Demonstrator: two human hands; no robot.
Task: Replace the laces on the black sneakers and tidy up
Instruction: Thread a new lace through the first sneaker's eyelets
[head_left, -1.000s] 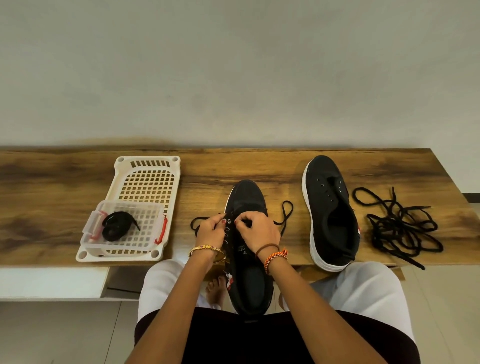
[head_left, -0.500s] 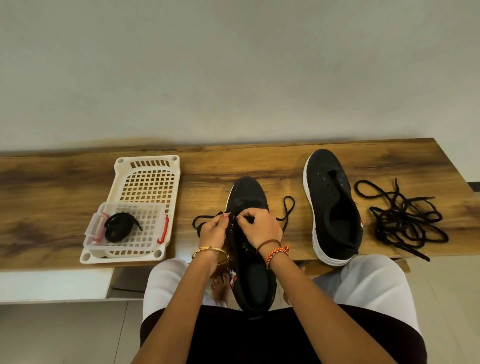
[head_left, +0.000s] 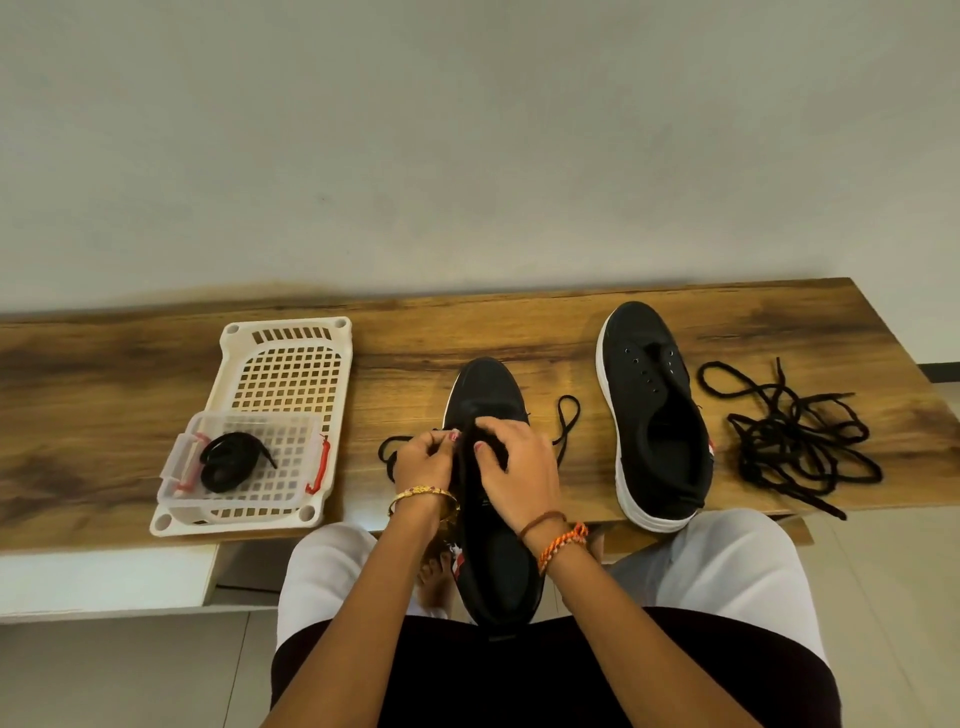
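Lower centre of frame: near sneaker (head_left: 493, 561) lies heel toward the lap, toe on the wooden bench (head_left: 104, 405). Both hands work at its eyelets. Left hand (head_left: 423, 460) w/ fingers curled, pinching the lace (head_left: 567, 422); right hand (head_left: 519, 467) curled over the tongue, prob. gripping lace too, tip hidden. Step, I'd judge: threading new lace, early rows. Next: feed tip thru next eyelet, pull even, needs fine pinch.

Further up right: second sneaker (head_left: 657, 415), eyelets bare. Far right: loose lace pile (head_left: 795, 441). Left: white basket (head_left: 283, 410) w/ clear box (head_left: 244, 467) holding a coiled lace (head_left: 228, 462).
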